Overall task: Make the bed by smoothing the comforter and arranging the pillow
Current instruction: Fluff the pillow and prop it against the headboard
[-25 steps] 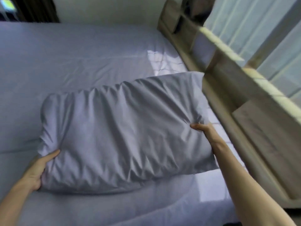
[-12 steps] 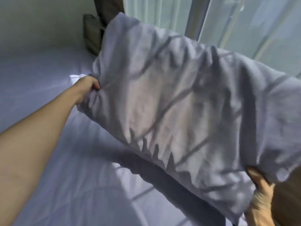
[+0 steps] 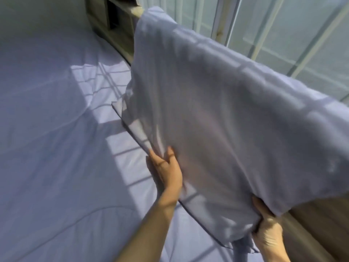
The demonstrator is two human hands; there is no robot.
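A pale lavender pillow is lifted off the bed and fills the right half of the head view, tilted with its far end up by the headboard. My left hand grips its lower left edge, fingers pressed into the fabric. At the pillow's near bottom corner, my right hand clamps the cloth from below. The lavender comforter lies spread over the bed on the left, fairly flat with soft creases and a patch of sunlight.
A wooden headboard with open cubbies runs along the far side behind the pillow. Its wooden ledge shows at the lower right. Sheer curtains over a window hang beyond it.
The pillow lay on the bed a second ago and has been lifted. My left hand has slid from its far upper corner down to the lower left edge; the right stays under the near corner.
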